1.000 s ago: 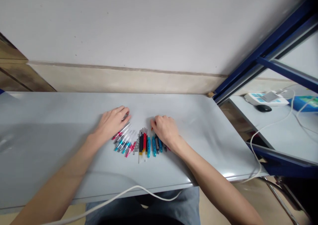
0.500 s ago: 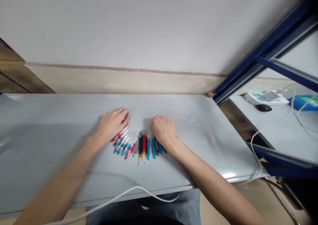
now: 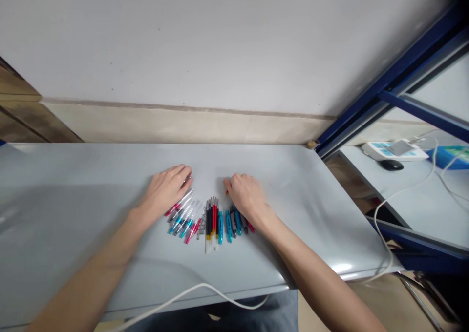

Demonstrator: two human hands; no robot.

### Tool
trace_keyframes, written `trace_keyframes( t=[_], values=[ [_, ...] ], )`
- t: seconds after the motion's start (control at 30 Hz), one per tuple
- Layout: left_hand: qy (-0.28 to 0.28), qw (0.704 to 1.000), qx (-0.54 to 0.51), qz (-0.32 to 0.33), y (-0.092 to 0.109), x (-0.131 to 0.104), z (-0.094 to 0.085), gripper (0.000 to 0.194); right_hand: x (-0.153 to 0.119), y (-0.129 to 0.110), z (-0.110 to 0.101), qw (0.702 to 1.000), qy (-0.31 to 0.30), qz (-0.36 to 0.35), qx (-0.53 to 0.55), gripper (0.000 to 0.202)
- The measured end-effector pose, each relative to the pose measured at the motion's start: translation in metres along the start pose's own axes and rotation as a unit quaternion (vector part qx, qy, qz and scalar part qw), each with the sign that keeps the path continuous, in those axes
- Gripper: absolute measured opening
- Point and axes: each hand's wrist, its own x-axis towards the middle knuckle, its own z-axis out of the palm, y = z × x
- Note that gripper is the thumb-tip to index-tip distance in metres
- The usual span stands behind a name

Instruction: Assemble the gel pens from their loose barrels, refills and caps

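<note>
My left hand [image 3: 166, 188] rests at the upper end of a fan of clear pen barrels [image 3: 186, 217] with red, teal and dark grips. Its fingers are curled round small shiny parts that I cannot make out. Small clear pieces [image 3: 201, 223] lie right of the barrels, beside a row of refills [image 3: 212, 219] with black and red ink. Further right are teal pen parts [image 3: 228, 225] and dark and red ones. Over their upper ends is my right hand [image 3: 246, 191], fingers curled, with a small orange bit showing at the fingertips.
A white cable [image 3: 201, 285] crosses the table's front edge. Blue metal framing [image 3: 366, 100] stands at the right, and beyond it a side table holds a black mouse [image 3: 391, 165] and a white device [image 3: 381, 151]. A wall runs behind the grey table [image 3: 91, 176].
My right hand has shifted slightly right, uncovering more of the dark and red pen parts and an orange bit at its fingertips. My left hand stays by the barrels. The view has tilted slightly.
</note>
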Motion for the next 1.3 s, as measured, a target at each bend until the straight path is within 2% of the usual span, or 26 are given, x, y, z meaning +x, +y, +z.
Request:
trace_keyframes(
  t=[0.23, 0.6, 0.77, 0.97, 1.17, 1.23, 1.3],
  values=[
    [-0.008, 1.000, -0.003, 0.006, 0.001, -0.001, -0.001, 0.018, 0.000, 0.000, -0.004, 1.000, -0.017, 0.006, 0.014, 0.027],
    [0.007, 1.000, -0.027, 0.010, 0.001, -0.001, -0.001, 0.020, 0.018, 0.014, 0.009, 0.997, 0.060, 0.011, 0.047, 0.018],
    [0.007, 0.999, -0.029, 0.018, 0.002, -0.001, 0.000, 0.021, 0.023, 0.024, 0.006, 0.985, 0.101, 0.009, 0.140, 0.015],
    [0.003, 0.999, -0.036, 0.019, 0.001, -0.001, 0.001, 0.021, 0.030, 0.038, 0.005, 0.956, 0.088, 0.013, 0.280, 0.014],
    [0.025, 0.998, -0.048, 0.038, 0.002, -0.001, -0.001, 0.019, 0.033, 0.045, 0.010, 0.922, 0.063, -0.027, 0.381, 0.014],
    [0.050, 0.995, -0.059, 0.056, 0.002, -0.001, -0.002, 0.018, 0.029, 0.042, 0.010, 0.892, 0.056, -0.026, 0.447, 0.017],
    [0.070, 0.991, -0.086, 0.071, 0.003, -0.002, -0.002, 0.017, 0.023, 0.037, 0.008, 0.840, 0.047, -0.034, 0.539, 0.021]
  ],
)
